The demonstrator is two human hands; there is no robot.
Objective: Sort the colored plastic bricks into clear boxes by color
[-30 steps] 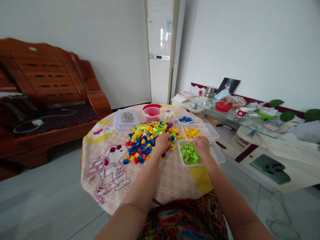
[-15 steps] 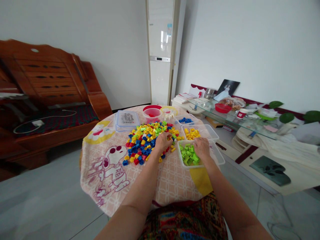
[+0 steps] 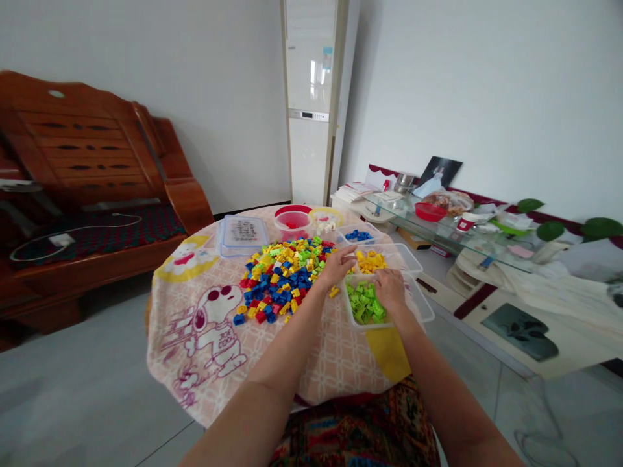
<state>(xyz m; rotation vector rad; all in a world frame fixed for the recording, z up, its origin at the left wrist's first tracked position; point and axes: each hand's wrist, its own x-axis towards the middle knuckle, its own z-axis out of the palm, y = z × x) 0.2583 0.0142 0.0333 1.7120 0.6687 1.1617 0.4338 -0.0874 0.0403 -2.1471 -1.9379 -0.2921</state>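
1. The left grip [image 3: 335,266] is between the mixed pile of red, blue, yellow and green plastic bricks [image 3: 277,280], on its left, and the small yellow plastic bricks [image 3: 371,262] in a clear container, just right of it and slightly farther away.
2. Its fingers look loosely spread and reach rightward to the near-left edge of the yellow bricks; I cannot tell whether a brick is pinched among them.
3. That sideways relation seems to be what matters: pile to one side of the left grip, yellow bricks to the other, with the left grip nearer the pile.
4. The right grip [image 3: 390,289] rests at the far right of the clear rectangular plastic box [image 3: 366,325] of lime-green plastic bricks [image 3: 364,302]. Its fingers curl down; what they hold, if anything, is hidden.
5. Those green bricks lie left of the right grip and nearer the body; the yellow ones lie beyond it, to the left.
6. A lone oblong yellow brick [image 3: 333,292] lies on the cloth-covered surface [image 3: 335,357], just nearer the body than the left grip, its long axis slanted.
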